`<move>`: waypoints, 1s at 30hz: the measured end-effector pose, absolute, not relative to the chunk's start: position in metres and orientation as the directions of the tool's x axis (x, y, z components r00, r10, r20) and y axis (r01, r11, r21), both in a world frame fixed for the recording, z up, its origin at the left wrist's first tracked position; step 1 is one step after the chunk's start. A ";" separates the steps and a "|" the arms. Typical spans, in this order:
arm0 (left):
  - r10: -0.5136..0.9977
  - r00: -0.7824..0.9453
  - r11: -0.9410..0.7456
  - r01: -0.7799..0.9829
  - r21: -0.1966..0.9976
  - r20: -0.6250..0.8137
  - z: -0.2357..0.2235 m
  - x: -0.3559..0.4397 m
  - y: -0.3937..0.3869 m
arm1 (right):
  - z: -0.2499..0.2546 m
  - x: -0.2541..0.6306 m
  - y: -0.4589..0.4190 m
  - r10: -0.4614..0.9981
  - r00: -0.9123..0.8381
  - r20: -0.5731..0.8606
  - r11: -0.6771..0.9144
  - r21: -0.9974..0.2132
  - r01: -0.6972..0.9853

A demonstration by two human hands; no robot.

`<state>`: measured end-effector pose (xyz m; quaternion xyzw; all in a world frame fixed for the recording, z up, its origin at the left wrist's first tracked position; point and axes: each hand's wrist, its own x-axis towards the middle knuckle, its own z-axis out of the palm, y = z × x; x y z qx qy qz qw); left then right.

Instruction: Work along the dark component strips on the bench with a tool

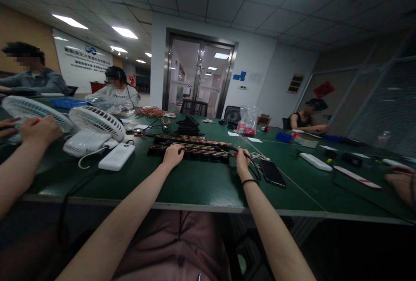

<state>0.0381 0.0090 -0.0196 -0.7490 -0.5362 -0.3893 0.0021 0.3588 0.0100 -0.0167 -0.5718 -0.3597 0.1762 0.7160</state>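
Two long black trays (191, 147) filled with rows of small orange-brown parts lie across the green table (201, 185) in front of me. My left hand (173, 154) rests on the near tray's left part with its fingers curled down. My right hand (242, 156) sits at the tray's right end, closed round a thin dark tool or cable whose nature I cannot make out. A black band is on my right wrist.
A black phone (272, 172) lies right of my right hand. Two white desk fans (94, 127) and a white power bank (117, 156) stand at left. Another person's arm (22, 159) reaches in from the left. Other people sit farther round the table.
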 end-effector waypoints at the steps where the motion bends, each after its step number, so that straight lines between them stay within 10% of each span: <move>1: 0.798 0.123 -0.427 0.805 0.411 0.590 -0.020 0.038 0.010 | -0.016 0.358 0.010 0.655 0.696 0.296 0.279 -0.950 0.142; 30: 0.800 0.118 -0.420 0.811 0.408 0.588 -0.021 0.038 0.012 | -0.013 0.355 0.008 0.654 0.707 0.268 0.268 -0.956 0.115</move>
